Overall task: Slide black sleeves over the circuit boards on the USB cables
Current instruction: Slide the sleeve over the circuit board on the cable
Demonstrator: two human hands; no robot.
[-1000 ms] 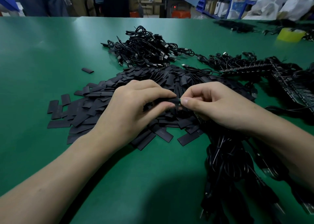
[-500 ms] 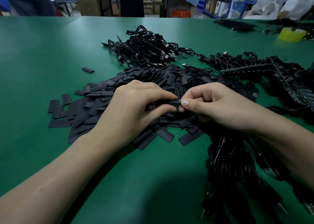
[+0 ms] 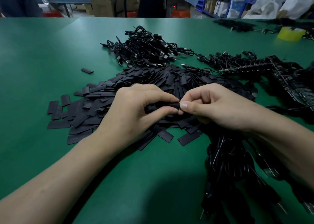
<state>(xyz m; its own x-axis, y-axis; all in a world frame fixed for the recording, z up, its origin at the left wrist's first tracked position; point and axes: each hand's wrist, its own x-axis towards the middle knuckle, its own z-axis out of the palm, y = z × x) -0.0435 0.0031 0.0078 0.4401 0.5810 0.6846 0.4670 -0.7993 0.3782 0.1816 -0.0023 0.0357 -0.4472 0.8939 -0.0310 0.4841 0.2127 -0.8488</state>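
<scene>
My left hand [image 3: 136, 109] pinches a black sleeve [image 3: 163, 105] between thumb and forefinger above a heap of flat black sleeves [image 3: 102, 104]. My right hand [image 3: 215, 106] meets it fingertip to fingertip and pinches the cable end at the sleeve's right mouth; the circuit board is hidden inside the sleeve and under my fingers. A bundle of black USB cables [image 3: 229, 164] runs from under my right wrist toward the near edge.
A pile of coiled USB cables [image 3: 144, 48] lies behind the sleeves. Dark panels of circuit boards [image 3: 275, 70] and more cables sit at the right. A yellow tape roll [image 3: 291, 33] stands far right. One stray sleeve [image 3: 87, 70] lies alone at left. People stand beyond the green table [image 3: 42, 57].
The green tip of the board that showed between my fingertips is now covered; my right thumb has closed up against the sleeve's end. Both hands stay in place.
</scene>
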